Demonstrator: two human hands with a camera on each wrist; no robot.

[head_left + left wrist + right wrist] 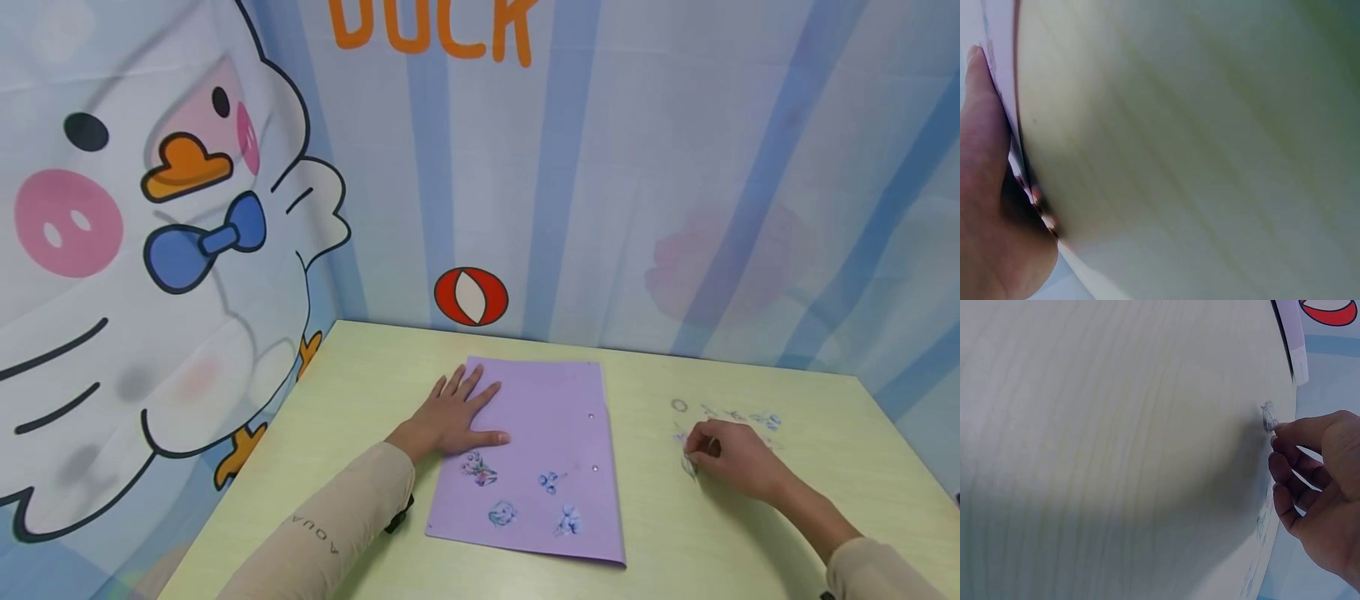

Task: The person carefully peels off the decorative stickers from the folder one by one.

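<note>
A flat purple folder (536, 417) lies on the table, with several flower stickers (567, 521) on its lower half. My left hand (453, 421) rests on its left edge, fingers spread and straight. To the right of the folder, my right hand (738, 460) pinches a small transparent sticker (1268, 417) between thumb and index finger, close over the table. In the head view this sticker hangs below the fingertips, showing thin dark outlines. The left wrist view catches only part of the left hand (991, 187) at the folder's edge.
More small stickers (765, 421) lie on the pale wooden table (360, 375) beyond the right hand, along with a small ring-shaped one (679, 405). A cloth backdrop (495, 192) with a duck print hangs behind the table's far edge.
</note>
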